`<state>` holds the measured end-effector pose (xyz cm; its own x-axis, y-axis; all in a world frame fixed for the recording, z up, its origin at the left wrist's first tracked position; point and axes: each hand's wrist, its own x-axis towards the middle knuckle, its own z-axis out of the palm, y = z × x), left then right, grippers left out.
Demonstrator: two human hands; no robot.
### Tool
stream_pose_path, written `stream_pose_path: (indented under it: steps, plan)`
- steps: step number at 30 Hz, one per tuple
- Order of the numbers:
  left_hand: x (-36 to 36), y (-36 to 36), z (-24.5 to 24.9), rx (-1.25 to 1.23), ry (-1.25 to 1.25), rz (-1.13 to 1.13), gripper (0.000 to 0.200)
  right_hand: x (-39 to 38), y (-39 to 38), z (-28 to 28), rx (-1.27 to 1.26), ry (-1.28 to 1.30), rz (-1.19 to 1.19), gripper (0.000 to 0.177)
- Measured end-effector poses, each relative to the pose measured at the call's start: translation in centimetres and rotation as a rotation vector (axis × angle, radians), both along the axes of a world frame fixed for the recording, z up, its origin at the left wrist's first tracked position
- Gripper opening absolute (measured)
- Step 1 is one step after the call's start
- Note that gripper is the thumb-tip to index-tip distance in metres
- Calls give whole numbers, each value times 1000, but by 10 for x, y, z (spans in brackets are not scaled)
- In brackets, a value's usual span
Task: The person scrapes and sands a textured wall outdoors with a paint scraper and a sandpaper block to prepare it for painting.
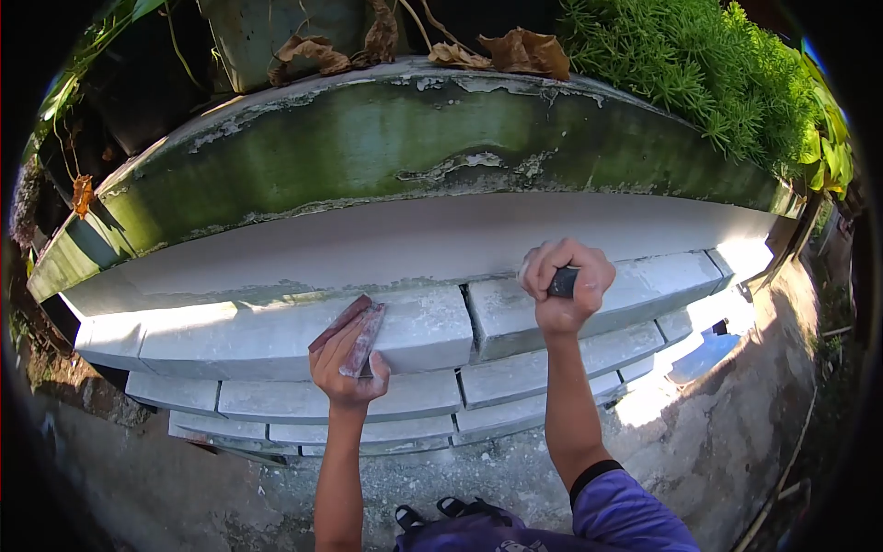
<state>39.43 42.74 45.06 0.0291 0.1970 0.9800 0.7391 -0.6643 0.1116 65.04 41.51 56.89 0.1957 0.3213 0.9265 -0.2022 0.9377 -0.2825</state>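
The left hand (348,379) is gripping a reddish block (371,336) — long axis slanting forward — over the pale ledge (423,322). Farther right, the right hand (572,308) is clenching what looks like a dark handle (563,282).

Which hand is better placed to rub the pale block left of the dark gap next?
Left, probably: the left hand holds a reddish pad over that block, while the right hand, gripping a dark object, is right of the gap.
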Motion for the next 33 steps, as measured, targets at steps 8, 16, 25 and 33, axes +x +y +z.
stream_pose_path:
  steps: [8,16,25,33]
  plan:
    - [-1,-12,5,-82,37,16,31,6,0,-23,-75,-178,-237,38]
    - [22,-43,18,-209,-1,169,61,42,-51,-74,98,-216,-774,35]
    - [49,-102,-13,-267,-36,65,70,76,-128,-108,96,131,-565,27]
    - [16,-204,-77,-619,35,-12,69,60,-88,-68,-765,-815,-692,77]
